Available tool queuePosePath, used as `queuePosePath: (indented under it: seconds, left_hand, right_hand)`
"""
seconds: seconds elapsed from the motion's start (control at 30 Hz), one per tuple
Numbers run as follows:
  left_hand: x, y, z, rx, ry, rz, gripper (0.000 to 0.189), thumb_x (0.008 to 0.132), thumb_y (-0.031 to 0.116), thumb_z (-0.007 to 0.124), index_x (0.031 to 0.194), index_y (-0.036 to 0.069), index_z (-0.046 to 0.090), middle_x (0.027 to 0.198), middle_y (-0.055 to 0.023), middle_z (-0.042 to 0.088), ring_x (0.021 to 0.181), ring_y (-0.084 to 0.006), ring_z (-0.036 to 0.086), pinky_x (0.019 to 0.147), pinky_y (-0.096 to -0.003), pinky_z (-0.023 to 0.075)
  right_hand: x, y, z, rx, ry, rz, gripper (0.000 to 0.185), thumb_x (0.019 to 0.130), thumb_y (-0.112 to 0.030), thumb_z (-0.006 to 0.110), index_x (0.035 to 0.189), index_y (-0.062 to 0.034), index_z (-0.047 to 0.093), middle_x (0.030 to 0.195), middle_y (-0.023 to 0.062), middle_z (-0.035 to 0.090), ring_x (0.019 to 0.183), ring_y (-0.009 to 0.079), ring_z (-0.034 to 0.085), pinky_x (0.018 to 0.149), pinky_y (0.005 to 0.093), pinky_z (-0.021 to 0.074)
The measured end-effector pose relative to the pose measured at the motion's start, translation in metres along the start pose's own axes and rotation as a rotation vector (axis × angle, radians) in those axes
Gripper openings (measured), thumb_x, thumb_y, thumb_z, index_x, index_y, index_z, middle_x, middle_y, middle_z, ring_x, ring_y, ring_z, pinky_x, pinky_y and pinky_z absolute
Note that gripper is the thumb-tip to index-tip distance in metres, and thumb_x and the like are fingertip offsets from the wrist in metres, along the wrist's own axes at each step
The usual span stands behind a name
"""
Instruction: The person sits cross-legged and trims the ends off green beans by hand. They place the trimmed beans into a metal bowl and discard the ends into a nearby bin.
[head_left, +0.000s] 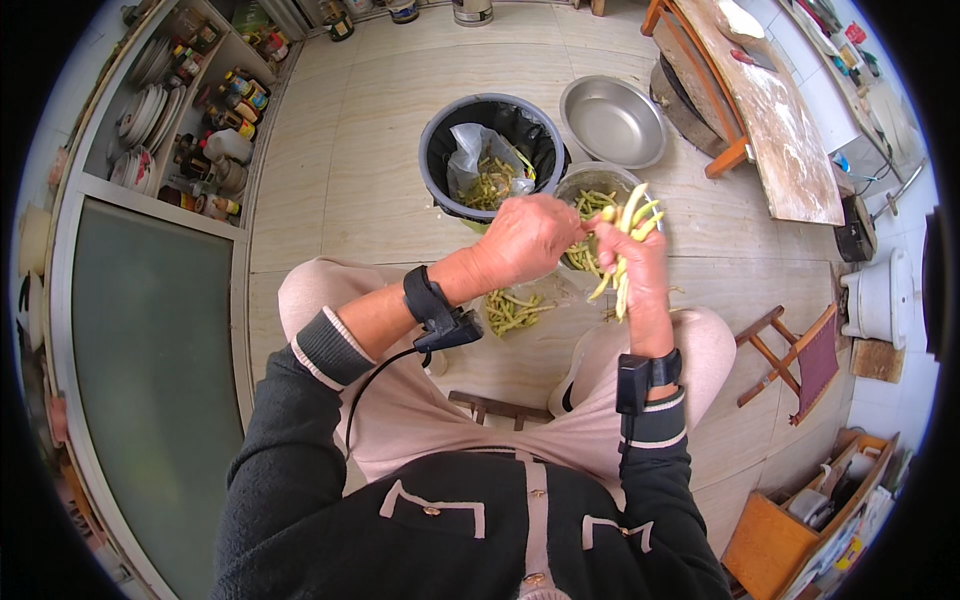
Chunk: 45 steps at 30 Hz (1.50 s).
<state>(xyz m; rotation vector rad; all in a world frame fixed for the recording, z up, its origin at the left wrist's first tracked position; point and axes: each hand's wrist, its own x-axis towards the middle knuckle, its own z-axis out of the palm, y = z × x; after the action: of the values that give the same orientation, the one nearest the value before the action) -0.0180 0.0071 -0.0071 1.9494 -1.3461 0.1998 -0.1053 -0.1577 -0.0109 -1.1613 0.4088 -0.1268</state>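
Note:
My right hand (636, 259) grips a bunch of pale green bean pods (628, 217) that stick out above and below the fist. My left hand (532, 234) is curled, its fingertips meeting the right hand's fingers. Blur and the hand's own back hide whether a pod is pinched there. Beneath both hands stands a metal bowl (600, 174), partly covered, with broken bean pieces (594, 201) inside. More bean pods (516, 311) lie in a pile between my knees, seemingly on clear plastic. Just beyond my left hand is a grey bin (429, 161) with a black liner.
In the bin lie a plastic bag (471, 146) and bean scraps (491, 180). A steel basin (611, 124) sits behind the bowl. At right are a floury wooden board (795, 127) and a folding stool (814, 367). A cabinet (154, 300) with plates and bottles lines the left.

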Motion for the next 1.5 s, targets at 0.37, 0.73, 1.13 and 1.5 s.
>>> queuePosePath:
  seconds: [0.37,0.73,1.13,1.5]
  left_hand:
    - [-0.037,-0.004,0.012,0.443,-0.980,-0.072,0.007,0.068,0.008,0.061,0.069,0.005,0.067,0.072,-0.0144,0.065,0.072,-0.0319,0.066,0.061,-0.0402,0.0513]
    - [0.001,-0.058,-0.010,0.469,-0.181,-0.149,0.015,0.072,0.004,0.058,0.087,0.003,0.064,0.081,-0.0138,0.064,0.080,-0.0319,0.064,0.069,-0.0405,0.0526]
    - [0.008,-0.003,-0.003,-0.270,-0.120,-0.247,0.016,0.084,0.016,0.067,0.091,0.001,0.067,0.077,-0.0131,0.066,0.066,-0.0209,0.064,0.060,-0.0321,0.0500]
    - [0.016,-0.011,-0.030,-0.644,-0.084,-0.647,0.015,0.088,0.013,0.062,0.082,0.001,0.067,0.067,0.0006,0.060,0.060,-0.0064,0.051,0.055,-0.0228,0.0418]
  right_hand:
    - [0.014,-0.021,-0.042,0.729,0.083,-0.128,0.014,0.094,-0.009,0.056,0.102,0.0009,0.052,0.097,0.0133,0.060,0.055,0.0053,0.043,0.051,0.0187,0.0386]
    - [0.034,-0.011,-0.068,0.724,0.211,-0.270,0.047,0.091,-0.005,0.055,0.133,0.0026,0.036,0.127,0.0223,0.045,0.079,0.0142,0.053,0.067,0.0237,0.0482]
    - [0.034,0.013,-0.034,0.934,0.037,-0.093,0.029,0.089,0.005,0.051,0.118,0.0066,0.047,0.117,0.0222,0.055,0.100,0.0258,0.060,0.090,0.0333,0.0528]
    - [0.013,-0.001,0.003,0.035,0.388,-0.022,0.020,0.093,-0.010,0.055,0.105,0.0052,0.056,0.098,0.0207,0.065,0.066,0.0167,0.062,0.056,0.0270,0.0526]
